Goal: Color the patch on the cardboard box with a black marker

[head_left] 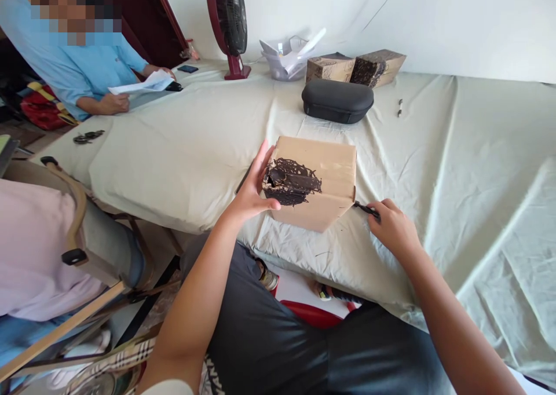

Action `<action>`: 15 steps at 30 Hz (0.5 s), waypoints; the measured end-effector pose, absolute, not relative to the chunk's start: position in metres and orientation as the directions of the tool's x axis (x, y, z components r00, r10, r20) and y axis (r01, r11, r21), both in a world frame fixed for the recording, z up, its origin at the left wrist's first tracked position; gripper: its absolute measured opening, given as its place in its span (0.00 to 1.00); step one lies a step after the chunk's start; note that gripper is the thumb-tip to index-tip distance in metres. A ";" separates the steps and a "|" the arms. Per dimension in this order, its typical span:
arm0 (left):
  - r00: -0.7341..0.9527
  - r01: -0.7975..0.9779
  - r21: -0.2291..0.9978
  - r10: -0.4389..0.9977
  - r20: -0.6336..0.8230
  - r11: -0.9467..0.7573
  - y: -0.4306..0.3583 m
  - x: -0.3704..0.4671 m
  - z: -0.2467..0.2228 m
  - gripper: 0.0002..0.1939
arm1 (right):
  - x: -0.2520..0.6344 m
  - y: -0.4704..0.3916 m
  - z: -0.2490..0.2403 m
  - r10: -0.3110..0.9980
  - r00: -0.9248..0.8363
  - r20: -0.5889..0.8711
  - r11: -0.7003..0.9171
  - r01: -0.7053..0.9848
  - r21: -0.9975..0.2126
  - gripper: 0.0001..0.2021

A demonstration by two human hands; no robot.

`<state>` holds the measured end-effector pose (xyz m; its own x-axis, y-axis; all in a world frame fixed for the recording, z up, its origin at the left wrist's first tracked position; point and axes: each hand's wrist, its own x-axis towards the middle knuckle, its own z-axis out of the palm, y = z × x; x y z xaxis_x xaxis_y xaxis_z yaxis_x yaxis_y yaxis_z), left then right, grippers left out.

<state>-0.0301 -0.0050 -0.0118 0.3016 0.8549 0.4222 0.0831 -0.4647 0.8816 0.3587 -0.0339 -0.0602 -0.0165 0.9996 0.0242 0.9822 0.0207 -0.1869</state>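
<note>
A cardboard box (317,157) stands on the cloth-covered table in front of me. Dark brown scribbled strokes (295,180) cover its left end, where the board looks torn around a dark spot. My left hand (252,195) grips that end, thumb on the near side and fingers along the far left side. In my right hand (393,224) is a slim black pen-like tool (367,208), its exact kind unclear. The tool's tip meets the box's lower right edge; whether it touches cannot be told. Partly behind my left hand lies a dark flat object (243,178).
Behind the box sit a black zip case (337,101), two patterned cardboard boxes (388,65), a basket of papers (282,65) and a fan (232,24). A pen (400,107) lies right. Across the table, a person (87,65) holds paper. A chair (104,233) stands left.
</note>
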 end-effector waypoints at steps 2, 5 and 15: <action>0.262 0.069 0.888 0.867 0.424 -0.455 -0.003 -0.032 -0.016 0.76 | 0.353 -0.026 -0.061 0.998 -0.059 0.033 0.065 0.979 -0.196 0.19; 0.197 0.095 0.877 0.873 0.447 -0.470 -0.001 -0.037 -0.023 0.71 | 0.337 -0.013 -0.061 0.990 -0.139 0.038 0.143 0.972 -0.184 0.20; -0.050 0.223 0.865 0.881 0.471 -0.450 0.005 -0.056 -0.024 0.62 | 0.313 0.019 -0.063 0.982 0.018 0.189 0.078 0.867 -0.492 0.11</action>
<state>-0.0558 0.0051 -0.0244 -0.0500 0.8809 0.4707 0.2230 -0.4495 0.8650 0.3125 0.0192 -0.0627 0.0183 0.9819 0.1887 0.8672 0.0783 -0.4918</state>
